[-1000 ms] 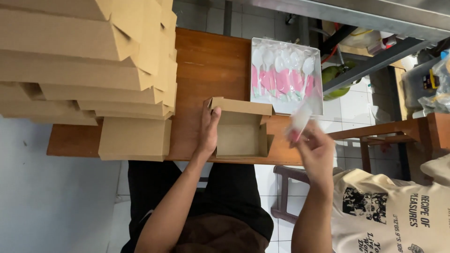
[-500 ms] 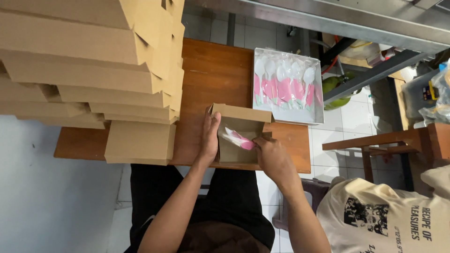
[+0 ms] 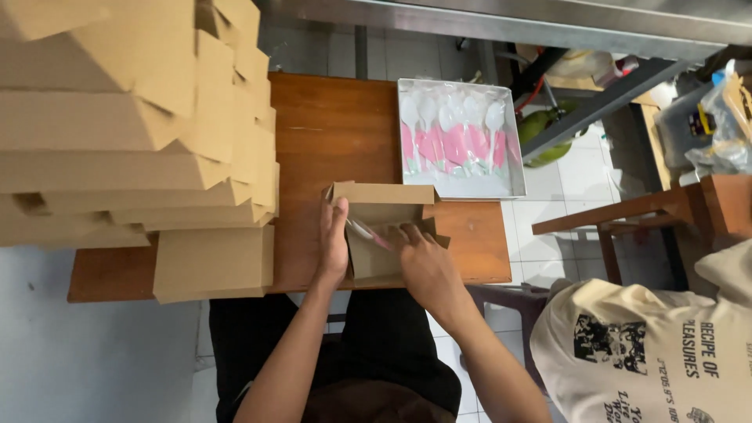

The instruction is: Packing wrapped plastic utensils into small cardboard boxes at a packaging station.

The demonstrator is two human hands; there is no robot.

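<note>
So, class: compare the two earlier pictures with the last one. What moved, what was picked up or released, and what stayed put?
The right hand, first raised beside the box with a wrapped pink-and-white spoon, swung left and down into the open cardboard box, where the spoon now lies under its fingers. The left hand stayed on the box's left wall. The tray of spoons, the stack of folded boxes and the wooden table did not move.

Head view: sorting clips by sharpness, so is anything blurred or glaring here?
Head view: the stacked cardboard boxes at left loom large and soft; the wrapped spoon under the right hand is smeared; the tray of wrapped spoons shows mild glare; lighting is even.
</note>
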